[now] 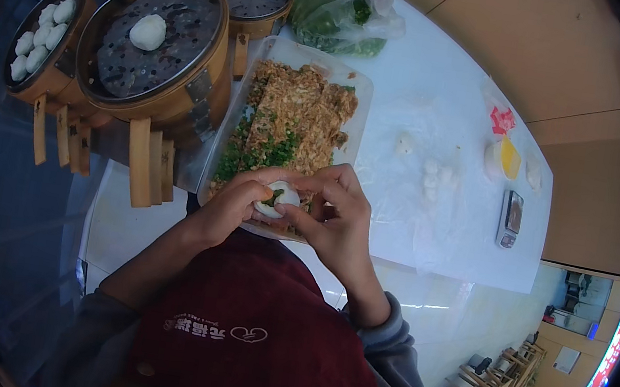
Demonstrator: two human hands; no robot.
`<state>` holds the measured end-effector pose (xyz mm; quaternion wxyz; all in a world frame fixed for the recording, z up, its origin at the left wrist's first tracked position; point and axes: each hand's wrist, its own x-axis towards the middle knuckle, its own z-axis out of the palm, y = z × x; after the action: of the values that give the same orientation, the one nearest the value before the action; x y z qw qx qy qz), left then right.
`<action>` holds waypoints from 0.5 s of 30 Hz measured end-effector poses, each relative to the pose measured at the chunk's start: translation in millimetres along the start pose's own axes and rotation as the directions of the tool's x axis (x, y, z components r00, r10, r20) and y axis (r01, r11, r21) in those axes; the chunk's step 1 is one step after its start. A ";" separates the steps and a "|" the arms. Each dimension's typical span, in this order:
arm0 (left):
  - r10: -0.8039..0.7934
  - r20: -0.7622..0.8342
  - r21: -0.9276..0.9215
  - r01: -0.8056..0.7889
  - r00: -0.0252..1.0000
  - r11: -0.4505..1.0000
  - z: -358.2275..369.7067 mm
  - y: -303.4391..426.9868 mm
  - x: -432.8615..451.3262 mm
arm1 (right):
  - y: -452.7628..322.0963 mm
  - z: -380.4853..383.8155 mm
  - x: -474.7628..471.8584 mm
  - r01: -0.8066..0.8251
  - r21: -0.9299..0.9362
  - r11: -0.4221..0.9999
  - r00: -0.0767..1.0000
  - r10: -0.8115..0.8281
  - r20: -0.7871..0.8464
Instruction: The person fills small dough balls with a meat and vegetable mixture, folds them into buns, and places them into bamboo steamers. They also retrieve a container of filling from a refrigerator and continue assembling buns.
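A small white dough bun (285, 196) with green filling showing at its opening is held between my two hands. My left hand (234, 200) cups it, and the left thumb rests at the opening. From the other side, the fingers and thumb of my right hand (337, 212) pinch the dough's edge. Both hands are over the near end of a translucent plastic tub (364, 105). Inside the tub lies a brown shredded filling (299, 102) with chopped green pieces (274, 149) along its left and near side.
Stacked bamboo steamers (221, 66) stand left; the large one holds a single white bun (148, 32). Several buns (40, 36) fill another steamer. A plastic bag of greens (342, 18) sits behind the tub. Rightward are dough pieces (436, 173), a yellow-and-white container (504, 158) and a digital scale (511, 219).
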<state>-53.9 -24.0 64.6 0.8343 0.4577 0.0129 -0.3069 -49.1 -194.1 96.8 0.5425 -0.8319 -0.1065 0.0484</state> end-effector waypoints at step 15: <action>-0.002 -0.052 0.161 0.010 0.999 0.987 4.0 3.3 -0.3 | 0.8 0.7 -4.3 0.063 -0.015 0.998 0.998 -0.064 -0.020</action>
<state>-53.4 -25.6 69.5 0.7930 0.5315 0.0112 -0.2976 -53.3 -194.8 95.6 0.5387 -0.8324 -0.1278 0.0220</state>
